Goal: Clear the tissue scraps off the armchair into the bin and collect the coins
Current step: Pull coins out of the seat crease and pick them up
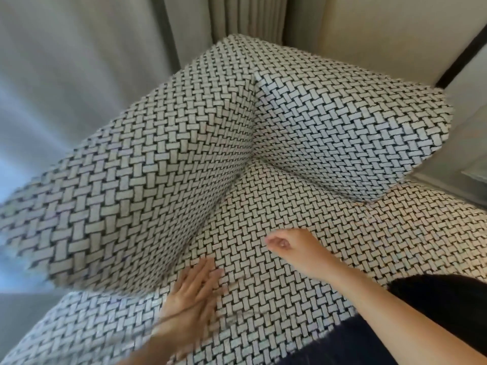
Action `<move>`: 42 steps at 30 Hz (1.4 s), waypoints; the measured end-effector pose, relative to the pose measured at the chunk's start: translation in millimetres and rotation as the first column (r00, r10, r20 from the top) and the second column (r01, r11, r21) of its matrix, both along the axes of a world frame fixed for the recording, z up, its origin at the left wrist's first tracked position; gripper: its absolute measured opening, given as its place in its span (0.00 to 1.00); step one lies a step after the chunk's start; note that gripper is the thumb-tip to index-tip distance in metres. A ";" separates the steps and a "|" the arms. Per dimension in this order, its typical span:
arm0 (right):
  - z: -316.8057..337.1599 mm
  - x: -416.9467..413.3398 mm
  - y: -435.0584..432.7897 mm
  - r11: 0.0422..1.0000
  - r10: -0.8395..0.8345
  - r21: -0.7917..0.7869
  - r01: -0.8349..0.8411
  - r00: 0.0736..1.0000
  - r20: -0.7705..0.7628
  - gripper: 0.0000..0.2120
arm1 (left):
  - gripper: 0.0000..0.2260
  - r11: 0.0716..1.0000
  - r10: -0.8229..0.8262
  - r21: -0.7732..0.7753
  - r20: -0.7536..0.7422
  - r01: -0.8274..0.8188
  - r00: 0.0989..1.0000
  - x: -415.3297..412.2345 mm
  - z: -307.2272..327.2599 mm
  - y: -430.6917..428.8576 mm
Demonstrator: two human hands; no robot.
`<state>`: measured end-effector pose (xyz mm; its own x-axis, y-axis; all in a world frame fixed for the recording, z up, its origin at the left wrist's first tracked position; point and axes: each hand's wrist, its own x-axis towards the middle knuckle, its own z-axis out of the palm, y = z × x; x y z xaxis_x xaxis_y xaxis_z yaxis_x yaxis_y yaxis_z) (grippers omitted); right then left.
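Evidently laid left hand (pixel 193 293) spread flat on armchair (pixel 263 206) seat | curled right hand (pixel 287 246), contents untellable | saw no coins or scraps | judged coins thin, slippery: pinch at rims.

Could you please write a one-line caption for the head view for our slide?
Left hand flat on the woven armchair seat, right hand curled nearby.

no readable text, labels or numbers

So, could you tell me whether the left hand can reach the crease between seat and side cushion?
Probably yes: the left hand lies flat on the seat right beside that crease, with nothing visible between them.
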<state>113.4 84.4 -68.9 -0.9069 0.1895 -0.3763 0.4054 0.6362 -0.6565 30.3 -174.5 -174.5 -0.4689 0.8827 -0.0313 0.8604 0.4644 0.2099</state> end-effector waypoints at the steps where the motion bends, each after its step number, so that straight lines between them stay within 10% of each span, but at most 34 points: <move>1: -1.8 -10.7 -9.1 1.000 0.026 -0.005 -0.026 1.000 0.004 0.14 | 0.23 1.000 0.013 -0.005 0.009 -0.013 1.000 0.0 -0.9 -2.1; 16: -44.2 -101.9 -104.9 0.836 0.471 0.232 -0.497 0.868 0.161 0.30 | 0.17 0.988 0.099 0.103 0.120 -0.111 0.988 -1.0 -4.5 -0.5; 42: -54.3 -74.3 -50.7 0.833 0.234 0.496 -0.247 0.968 0.088 0.21 | 0.26 0.996 0.083 0.005 0.072 -0.084 0.994 -3.5 -0.5 3.1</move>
